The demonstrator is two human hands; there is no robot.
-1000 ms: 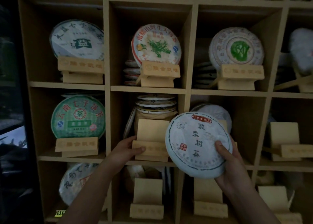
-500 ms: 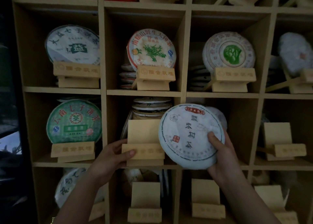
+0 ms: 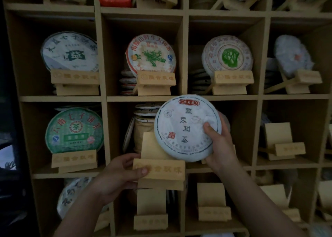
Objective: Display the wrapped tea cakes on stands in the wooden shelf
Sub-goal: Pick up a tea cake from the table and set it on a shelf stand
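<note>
My right hand (image 3: 220, 145) grips a round white-wrapped tea cake (image 3: 183, 127) by its right edge, thumb on its face. The cake is upright, its lower left overlapping the back plate of a wooden stand (image 3: 159, 172). My left hand (image 3: 120, 174) grips that stand at its left end, thumb on the engraved front bar. The stand sits at the front of the middle cubby of the wooden shelf (image 3: 104, 98).
Cakes sit on stands in neighbouring cubbies: a green one (image 3: 74, 130) to the left, three white ones above (image 3: 70, 51) (image 3: 151, 54) (image 3: 227, 54). A stack of cakes (image 3: 143, 111) fills the back of the middle cubby. Empty stands (image 3: 280, 143) (image 3: 212, 204) are to the right and below.
My right hand has carried the cake up and left, closer to the stand. My left hand has taken a firmer hold on the stand, which has come forward out of the cubby.
</note>
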